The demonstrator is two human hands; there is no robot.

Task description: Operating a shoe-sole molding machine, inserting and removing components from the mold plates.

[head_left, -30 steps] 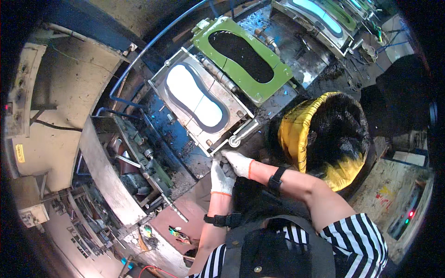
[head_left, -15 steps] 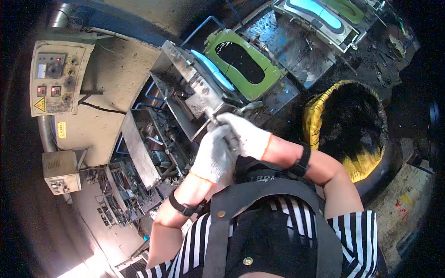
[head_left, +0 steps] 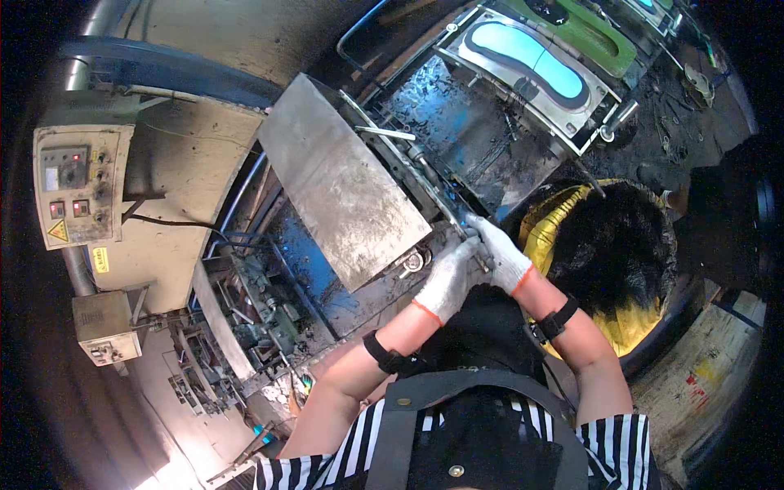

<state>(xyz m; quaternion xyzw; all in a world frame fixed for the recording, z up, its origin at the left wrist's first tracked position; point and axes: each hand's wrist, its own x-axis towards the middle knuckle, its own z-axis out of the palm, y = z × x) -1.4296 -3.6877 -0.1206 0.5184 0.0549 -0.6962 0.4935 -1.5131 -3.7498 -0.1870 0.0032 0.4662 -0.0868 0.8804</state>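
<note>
Both of my hands wear white knit gloves with orange cuffs and are close together at the near right corner of a metal mould (head_left: 347,188). My left hand (head_left: 449,279) is closed, its fingers at a short metal handle (head_left: 483,260). Beside it, my right hand (head_left: 502,257) is closed around the same handle; the fingers partly hide it. The mould stands tilted, its broad, smudged grey plate facing me. Behind, a second mould (head_left: 490,106) lies open, with a bright blue sole-shaped insert (head_left: 529,61) and a green frame (head_left: 592,37).
Right of my hands is a yellow-lined round container (head_left: 608,253) of black material. A control box (head_left: 77,184) hangs at the left, above a smaller box (head_left: 106,327). More machine parts (head_left: 261,314) stand left of the mould. A worn board (head_left: 694,384) lies at the lower right.
The nearer mould, which stood open showing a green frame and blue insert, now turns its grey plate toward me. My hands have moved right and slightly down in the picture.
</note>
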